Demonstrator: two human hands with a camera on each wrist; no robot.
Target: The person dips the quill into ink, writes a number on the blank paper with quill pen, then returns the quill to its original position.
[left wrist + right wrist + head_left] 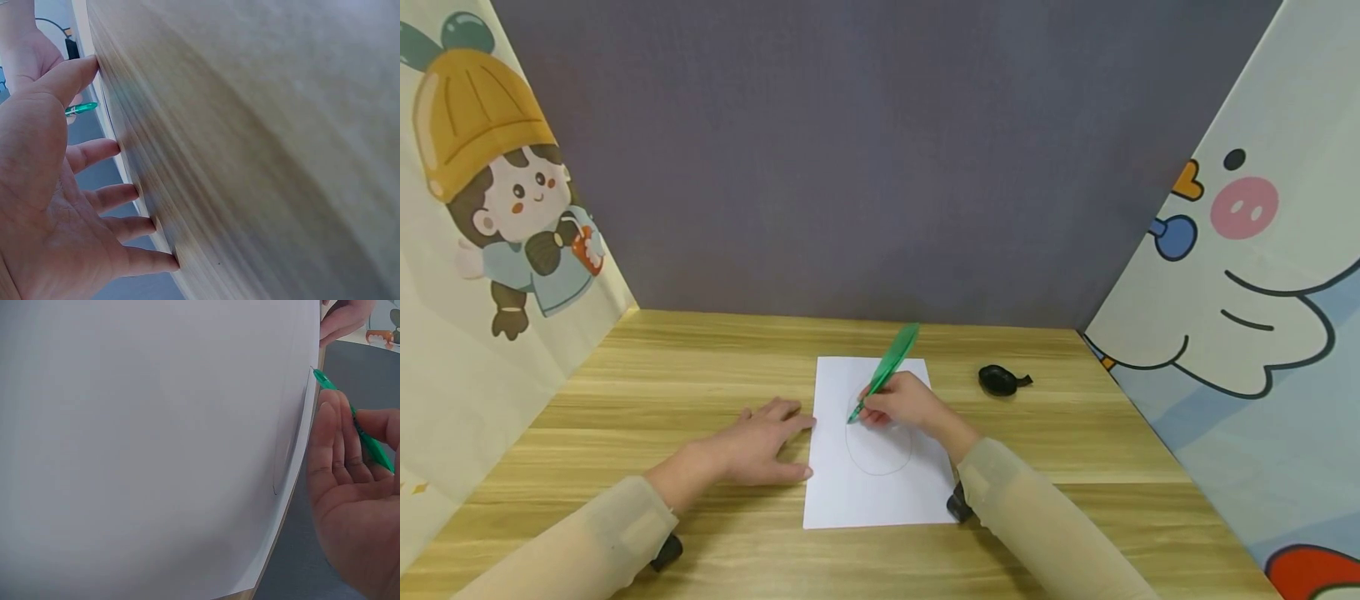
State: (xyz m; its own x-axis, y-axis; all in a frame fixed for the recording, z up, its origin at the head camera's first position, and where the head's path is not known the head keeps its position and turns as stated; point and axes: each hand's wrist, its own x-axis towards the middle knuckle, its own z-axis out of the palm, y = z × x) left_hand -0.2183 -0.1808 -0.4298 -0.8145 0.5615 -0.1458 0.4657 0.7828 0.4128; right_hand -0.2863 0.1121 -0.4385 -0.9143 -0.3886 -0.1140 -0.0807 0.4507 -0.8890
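Note:
A white sheet of paper [842, 500] lies on the wooden table, with a thin rounded outline drawn on its middle. My right hand [904, 400] pinches a green pen [891, 357] with a feather-shaped top, its tip down at the left side of the outline. In the right wrist view the pen [325, 381] runs between thumb and fingers, its point at the paper [156, 425]. My left hand [756, 446] lies spread on the table, index fingertip and thumb at the paper's left edge. The left wrist view shows its fingers [103, 199] spread, fingertips on the wood.
A small black oval object [998, 380] with a short tab lies right of the paper on the table [700, 350]. A dark grey panel [850, 167] stands behind the table. Panels with cartoon prints rise at the left [445, 375] and right [1300, 433].

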